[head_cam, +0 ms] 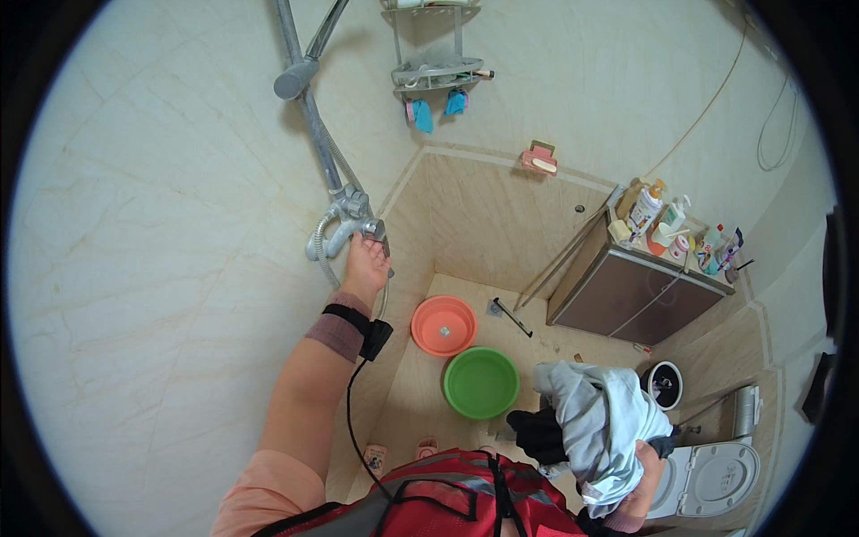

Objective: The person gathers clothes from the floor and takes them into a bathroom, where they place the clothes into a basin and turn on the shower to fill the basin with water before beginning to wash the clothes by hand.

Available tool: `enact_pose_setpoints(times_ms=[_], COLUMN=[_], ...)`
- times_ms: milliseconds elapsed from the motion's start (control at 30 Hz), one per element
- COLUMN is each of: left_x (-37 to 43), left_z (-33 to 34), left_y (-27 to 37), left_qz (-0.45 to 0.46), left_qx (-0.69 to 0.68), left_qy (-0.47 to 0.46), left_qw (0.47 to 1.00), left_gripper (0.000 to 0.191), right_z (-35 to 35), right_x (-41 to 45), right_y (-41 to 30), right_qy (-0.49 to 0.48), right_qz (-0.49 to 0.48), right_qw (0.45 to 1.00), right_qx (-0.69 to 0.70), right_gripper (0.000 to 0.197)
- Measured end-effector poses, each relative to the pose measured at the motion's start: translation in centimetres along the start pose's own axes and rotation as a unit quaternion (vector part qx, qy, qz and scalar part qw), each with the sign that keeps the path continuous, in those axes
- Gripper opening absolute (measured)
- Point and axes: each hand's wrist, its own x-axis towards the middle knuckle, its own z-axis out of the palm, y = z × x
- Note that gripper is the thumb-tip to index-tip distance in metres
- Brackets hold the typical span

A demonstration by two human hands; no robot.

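My left hand [369, 265] is raised to the wall-mounted shower mixer tap [356, 218], just under its metal knob. Its palm faces up with the fingers half curled, and whether they grip the tap is not clear. A metal hose [321, 252] loops beside it. At lower right my right hand [649, 470] holds a bundle of clothes against my side. Light grey-blue cloth [597, 423] makes up most of the bundle, and a black garment [539, 435] hangs at its left. The cloth covers part of that hand.
On the floor stand an orange basin [443, 301] and a green basin [481, 384], close together. A floor squeegee head [513, 317] lies near the drain. Bottles crowd the cabinet [627, 288]. A bin [678, 386] and toilet [718, 478] are at right; a corner shelf [439, 75] hangs above.
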Motion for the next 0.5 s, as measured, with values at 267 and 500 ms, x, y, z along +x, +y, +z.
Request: enact_pose_setpoints(times_ms=[267,500], left_x=[1.0,-2.3], left_z=[-0.6,1.9], left_y=[0.0,-0.2], left_qz=[-0.005,0.002], left_qx=[0.039,0.008], left_qy=[0.013,0.008], left_qw=[0.999,1.0], left_gripper=[0.069,0.068], right_z=[-0.4,-0.8], right_x=[0.2,1.7], right_y=[-0.5,-1.9], right_qy=[-0.015,-0.064], right_qz=[0.013,0.051], right_qw=[1.0,0.996], right_qx=[0.0,-0.04], right_gripper=[0.052,0.053])
